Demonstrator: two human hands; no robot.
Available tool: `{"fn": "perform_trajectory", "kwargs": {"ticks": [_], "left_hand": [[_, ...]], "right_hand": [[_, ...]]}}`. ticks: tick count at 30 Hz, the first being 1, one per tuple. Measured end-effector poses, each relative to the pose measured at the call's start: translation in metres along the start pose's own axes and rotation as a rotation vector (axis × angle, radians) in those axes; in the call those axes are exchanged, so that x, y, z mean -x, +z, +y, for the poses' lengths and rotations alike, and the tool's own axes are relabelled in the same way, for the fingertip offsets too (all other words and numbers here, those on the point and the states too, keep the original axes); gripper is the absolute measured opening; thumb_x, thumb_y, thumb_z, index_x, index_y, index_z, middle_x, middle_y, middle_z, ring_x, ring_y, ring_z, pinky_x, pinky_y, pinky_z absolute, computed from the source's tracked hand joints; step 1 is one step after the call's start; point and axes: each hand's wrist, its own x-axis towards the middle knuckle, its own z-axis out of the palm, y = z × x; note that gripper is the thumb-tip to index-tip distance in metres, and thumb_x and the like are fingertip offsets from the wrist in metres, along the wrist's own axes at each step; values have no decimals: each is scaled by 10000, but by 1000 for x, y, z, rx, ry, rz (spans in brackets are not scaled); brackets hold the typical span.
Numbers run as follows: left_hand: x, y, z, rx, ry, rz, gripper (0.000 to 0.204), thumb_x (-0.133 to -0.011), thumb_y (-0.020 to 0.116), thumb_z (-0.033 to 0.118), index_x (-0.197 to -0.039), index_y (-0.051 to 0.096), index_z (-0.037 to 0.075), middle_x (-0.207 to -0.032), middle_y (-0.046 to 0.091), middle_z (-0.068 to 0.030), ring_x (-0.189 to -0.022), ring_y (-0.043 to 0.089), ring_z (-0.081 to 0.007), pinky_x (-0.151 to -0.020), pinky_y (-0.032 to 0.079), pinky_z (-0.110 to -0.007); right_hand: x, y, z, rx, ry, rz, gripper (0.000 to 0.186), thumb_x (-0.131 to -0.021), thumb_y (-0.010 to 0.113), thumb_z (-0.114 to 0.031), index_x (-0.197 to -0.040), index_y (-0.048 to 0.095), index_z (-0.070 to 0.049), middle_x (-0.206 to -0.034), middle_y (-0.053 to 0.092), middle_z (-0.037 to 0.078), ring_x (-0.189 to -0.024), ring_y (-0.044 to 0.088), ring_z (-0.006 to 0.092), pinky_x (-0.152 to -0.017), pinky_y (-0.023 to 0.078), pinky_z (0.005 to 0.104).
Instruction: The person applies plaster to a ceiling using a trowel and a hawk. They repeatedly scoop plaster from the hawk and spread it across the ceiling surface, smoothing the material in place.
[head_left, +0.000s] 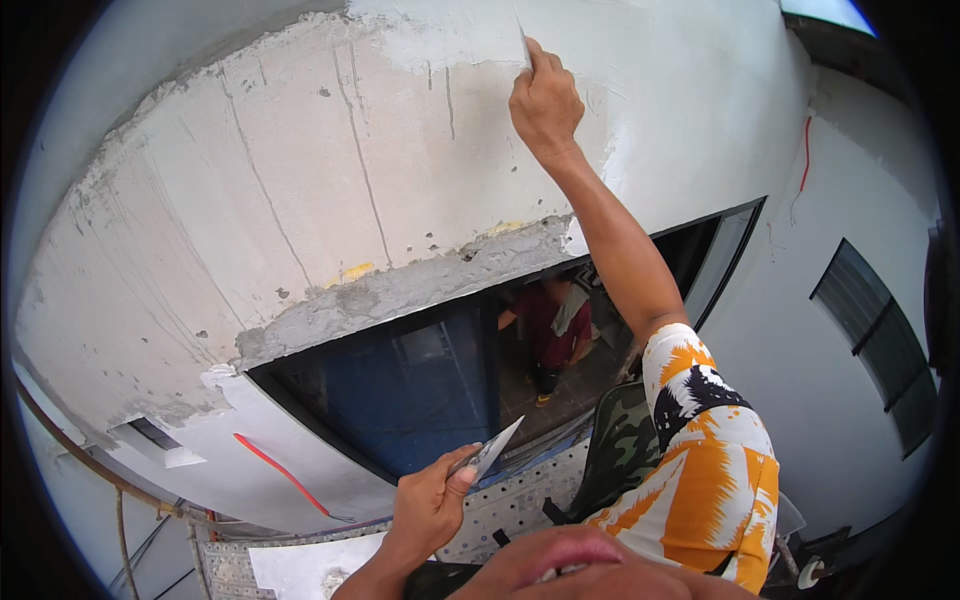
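My right arm reaches up to the wall (pixel 300 160). Fingers of my right hand (pixel 547 105) are closed round a putty knife (pixel 525 50), seen nearly edge-on, its blade against a patch of white filler (pixel 440 35). Lower down, in front of the opening, my left hand (pixel 428 508) grips a second metal blade, a putty knife (pixel 492 450), tilted up to the right; whitish smears show on it and on my thumb. Below the white patch the wall is bare and beige, with dark vertical streaks and a rough grey cement band (pixel 400 285) along its lower edge.
Under the band is a dark-framed glass door (pixel 400 380); a person (pixel 550 330) in a dark red shirt stands inside. A perforated metal platform (pixel 540 480) lies below, with a white sheet (pixel 290 565). Red tubes with wires (pixel 280 470) stick out. A rusty pole (pixel 80 445) runs at left.
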Motion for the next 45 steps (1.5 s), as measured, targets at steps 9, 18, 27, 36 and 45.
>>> {"fn": "perform_trajectory", "kwargs": {"ticks": [9, 18, 27, 36, 45], "left_hand": [[-8, 3, -5, 7, -132, -21, 391, -1049, 564, 318, -1218, 676, -17, -895, 744, -183, -802, 720, -186, -723, 537, -304], [-13, 3, -2, 30, -181, -74, 398, -1052, 560, 331, -1249, 662, 1, -907, 735, -196, -806, 705, -193, -759, 534, -315], [1, -1, 1, 30, -90, -43, 349, -1046, 568, 267, -1258, 651, 3, -871, 708, -235, -772, 729, -297, -713, 536, -339], [8, 0, 6, 4, -65, 0, 357, -1049, 557, 281, -1253, 650, 2, -856, 701, -240, -771, 728, -323, -708, 535, -353], [-5, 12, 0, -33, -104, -27, 360, -1049, 558, 303, -1237, 663, 15, -841, 701, -220, -730, 704, -273, -706, 528, -335]], "right_hand": [[-128, -39, 224, 285, 661, -174, 506, -889, 528, -183, -1390, 585, -141, -1368, 614, 121, -1230, 585, 405, -1026, 470, 513], [-150, 23, 82, 211, 260, -123, 481, -927, 474, -229, -1382, 585, -123, -1377, 566, 151, -1235, 562, 422, -1031, 434, 563], [-91, 92, -154, 36, -13, -167, 511, -842, 667, -147, -1259, 526, 114, -1237, 540, 183, -1097, 550, 356, -735, 616, 403], [-25, 84, -161, 100, -496, 39, 478, -854, 641, -119, -1325, 564, -89, -1126, 622, 103, -948, 590, 287, -664, 523, 449], [-2, 56, -86, 108, -961, -10, 518, -850, 673, -56, -1300, 623, -308, -1264, 597, -54, -1158, 510, 223, -1026, 338, 480]]}}
